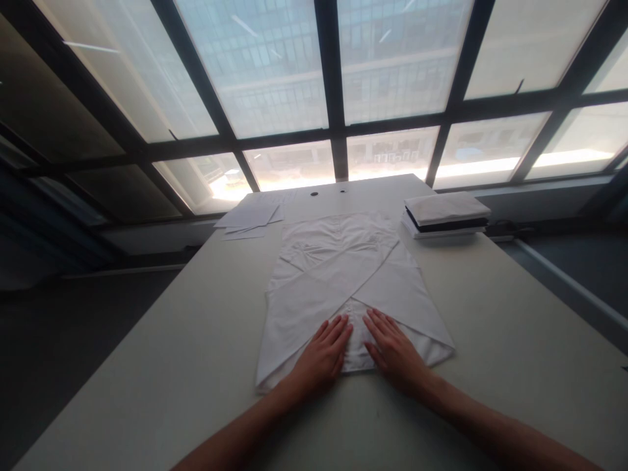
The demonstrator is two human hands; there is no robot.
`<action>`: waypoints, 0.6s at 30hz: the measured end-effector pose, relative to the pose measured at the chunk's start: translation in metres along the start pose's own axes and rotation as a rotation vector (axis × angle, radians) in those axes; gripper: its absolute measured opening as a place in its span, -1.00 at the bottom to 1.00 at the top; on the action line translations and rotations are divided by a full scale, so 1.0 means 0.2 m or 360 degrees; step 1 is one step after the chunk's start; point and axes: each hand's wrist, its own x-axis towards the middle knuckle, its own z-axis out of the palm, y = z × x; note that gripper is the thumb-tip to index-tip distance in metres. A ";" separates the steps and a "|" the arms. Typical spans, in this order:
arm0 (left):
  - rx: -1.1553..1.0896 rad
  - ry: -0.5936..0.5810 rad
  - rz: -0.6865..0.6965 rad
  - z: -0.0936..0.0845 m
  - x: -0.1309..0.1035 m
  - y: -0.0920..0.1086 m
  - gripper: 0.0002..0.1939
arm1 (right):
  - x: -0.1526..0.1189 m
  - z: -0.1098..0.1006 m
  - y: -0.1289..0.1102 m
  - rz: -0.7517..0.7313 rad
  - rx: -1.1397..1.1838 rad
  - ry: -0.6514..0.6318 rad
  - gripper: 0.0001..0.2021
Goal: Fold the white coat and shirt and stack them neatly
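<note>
A white garment, which looks like a shirt (314,288), lies spread on the table before me, its two sleeves folded inward so that they cross over the middle. Wrinkles run across its far part. My left hand (324,350) rests flat on the near part of the cloth, left of the centre line, fingers stretched forward. Opposite it, my right hand (395,347) lies flat on the right side, its fingers out and the thumb a little apart. A narrow strip of cloth shows between the two hands. Neither hand grips anything.
The white table (171,366) extends away toward large dark-framed windows (333,65). A stack of folded cloths (446,212), white with a dark layer, sits at the far right. Loose paper sheets (252,214) lie at the far left. Two small dark round spots mark the table's far end.
</note>
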 end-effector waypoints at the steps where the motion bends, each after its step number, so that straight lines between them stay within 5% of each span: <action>1: 0.0000 0.0000 0.0001 0.00 0.00 0.00 -0.33 | 0.01 -0.02 0.03 0.0063 0.0012 0.0069 -0.50; 6: 0.0005 -0.0024 -0.0010 -0.01 0.00 0.00 -0.34 | 0.05 -0.19 0.35 0.0558 -0.0031 0.0311 -0.48; 11: -0.0013 -0.0013 -0.0014 -0.01 0.00 0.00 -0.31 | -0.01 -0.33 0.71 0.1021 -0.0092 0.0209 -0.47; 18: -0.0043 -0.0026 -0.0038 -0.02 0.00 0.00 -0.31 | -0.03 -0.40 0.79 0.1294 0.0328 -0.0093 -0.57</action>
